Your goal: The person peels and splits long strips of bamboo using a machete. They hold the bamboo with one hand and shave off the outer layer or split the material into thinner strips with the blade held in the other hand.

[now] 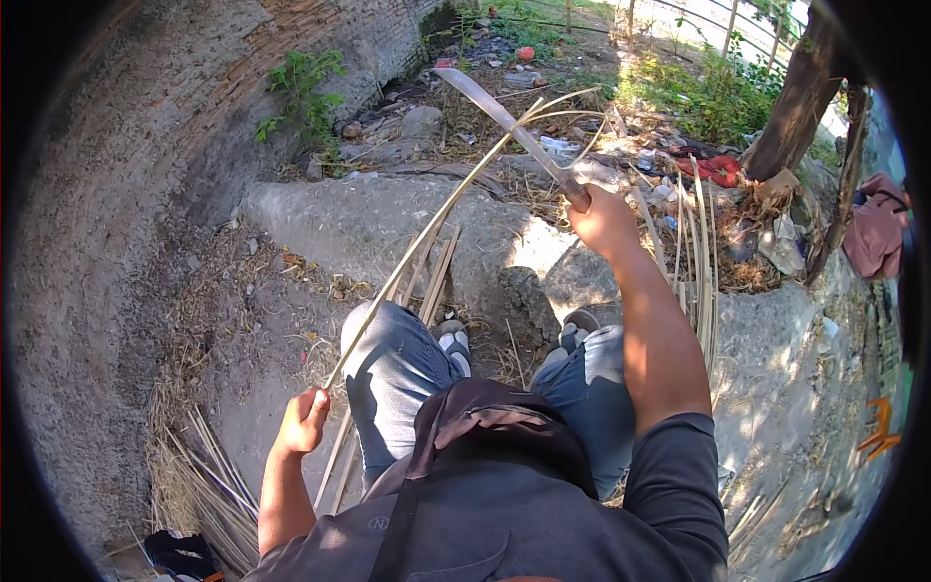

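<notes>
My left hand (303,423), low beside my left knee, is closed round the near end of a long pale bamboo strip (423,248). The strip slants up and away to the right, over my left knee. In my right hand (603,223), held out ahead, is the handle of a machete (483,100) with a long curved blade pointing up and left. Blade and strip cross near the strip's far end, where the strip fans into thinner slivers. Whether the edge sits inside the split is too fine to tell.
More bamboo strips lean by my left leg (438,281), stand beyond my right arm (700,252) and lie in a pile at lower left (218,475). A stone slab (349,215) lies ahead, a brick wall (136,194) left, a tree trunk (805,92) right. Litter covers the far ground.
</notes>
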